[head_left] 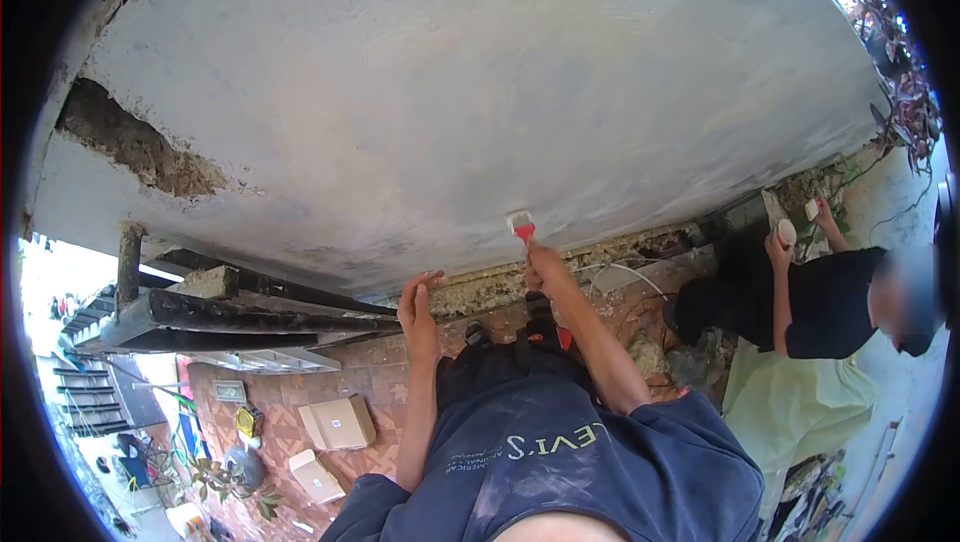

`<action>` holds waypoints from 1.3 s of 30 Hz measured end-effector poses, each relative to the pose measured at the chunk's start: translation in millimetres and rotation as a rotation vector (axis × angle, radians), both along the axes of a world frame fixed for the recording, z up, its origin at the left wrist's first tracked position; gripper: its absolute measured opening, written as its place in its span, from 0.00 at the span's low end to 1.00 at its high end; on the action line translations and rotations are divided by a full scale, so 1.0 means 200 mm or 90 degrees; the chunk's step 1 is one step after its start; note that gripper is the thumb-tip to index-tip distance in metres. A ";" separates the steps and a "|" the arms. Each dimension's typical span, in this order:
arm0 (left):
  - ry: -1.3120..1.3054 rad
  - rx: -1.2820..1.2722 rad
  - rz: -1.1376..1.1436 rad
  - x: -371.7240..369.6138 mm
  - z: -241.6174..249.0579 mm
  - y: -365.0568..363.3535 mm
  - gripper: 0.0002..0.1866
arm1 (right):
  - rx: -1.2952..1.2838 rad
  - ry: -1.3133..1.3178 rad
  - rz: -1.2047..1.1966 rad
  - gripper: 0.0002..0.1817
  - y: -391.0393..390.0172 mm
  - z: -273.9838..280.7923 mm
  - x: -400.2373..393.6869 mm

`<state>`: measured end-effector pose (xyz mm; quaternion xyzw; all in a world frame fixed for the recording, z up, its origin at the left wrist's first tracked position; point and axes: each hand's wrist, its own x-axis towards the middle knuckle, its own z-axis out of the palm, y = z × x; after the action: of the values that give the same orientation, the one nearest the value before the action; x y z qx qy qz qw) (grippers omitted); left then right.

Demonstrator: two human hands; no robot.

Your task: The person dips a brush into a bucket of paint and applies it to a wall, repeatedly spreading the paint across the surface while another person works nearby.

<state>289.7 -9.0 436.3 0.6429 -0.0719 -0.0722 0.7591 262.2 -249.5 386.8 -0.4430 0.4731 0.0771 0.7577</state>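
Note:
My right hand (543,267) is wrapped round the red handle of a paintbrush (522,226). The brush's pale bristles lie against the lower part of a whitish wall (480,92), which has grey, blotchy patches. To the left, my left hand (418,310) is raised near the foot of the wall with nothing in it, its fingers apart and slightly bent. Below the wall's lower edge, a rough strip of broken masonry (470,294) runs between my two hands.
A co-worker (830,292) at the right holds a white cup (786,233) and a small brush (812,210). Dark metal beams (240,314) jut out at the left. Cardboard pieces (337,423) lie on the tiled floor. A hole (140,147) breaks the wall's upper left.

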 end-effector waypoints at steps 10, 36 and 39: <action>0.030 -0.006 -0.035 0.05 0.03 -0.04 0.14 | -0.089 -0.223 0.004 0.25 0.06 1.10 -0.12; 0.028 -0.043 0.007 0.07 -0.08 0.08 0.14 | -0.574 -0.342 0.019 0.26 0.16 -0.41 -0.02; 0.023 -0.030 -0.009 0.10 -0.08 0.05 0.14 | -0.384 -0.095 0.054 0.27 0.15 -0.58 -0.11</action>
<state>309.3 1.8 420.3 0.6228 -0.0643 -0.0875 0.7748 240.6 -218.6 270.3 -0.6717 0.3986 -0.0679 0.6207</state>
